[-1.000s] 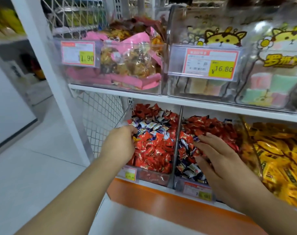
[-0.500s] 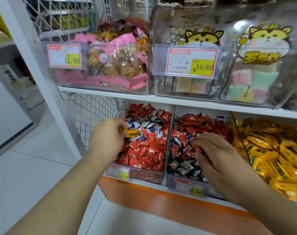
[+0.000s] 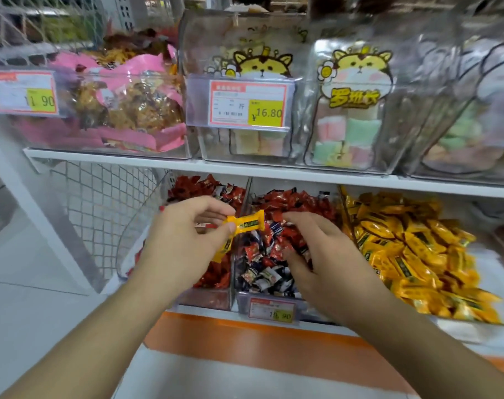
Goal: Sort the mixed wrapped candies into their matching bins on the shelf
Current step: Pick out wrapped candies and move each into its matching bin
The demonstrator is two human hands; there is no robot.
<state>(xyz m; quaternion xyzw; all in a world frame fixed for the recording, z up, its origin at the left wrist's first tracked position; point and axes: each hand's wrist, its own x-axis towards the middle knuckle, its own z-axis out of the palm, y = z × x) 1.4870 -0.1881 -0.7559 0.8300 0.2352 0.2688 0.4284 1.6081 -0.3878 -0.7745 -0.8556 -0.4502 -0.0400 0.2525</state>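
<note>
A yellow wrapped candy (image 3: 246,223) is pinched by its left end between thumb and forefinger of the left hand (image 3: 184,240), held in the air above the divider between the left bin (image 3: 207,298) and the middle bin (image 3: 271,305) on the lower shelf (image 3: 273,323); a second yellow wrapper (image 3: 223,250) seems to hang lower in the same grip, though blur leaves this uncertain. Right hand (image 3: 317,254) lies over the middle bin's heap, fingers bent down into the red, dark and white wrappers; whether that grip holds anything cannot be told. The yellow bin (image 3: 417,249), toward the right end of the same shelf, holds only yellow pieces as far as visible, and looks like the proper home for the held candy. Judgement: sorting is underway, not near done. One stray is lifted but not yet delivered. The middle bin remains a plain mix of red and dark-and-white wrappers. The left bin shows mostly red with a few dark-and-white pieces near its back. Upper shelf bins (image 3: 245,82) of bagged snacks look outside the job.
</note>
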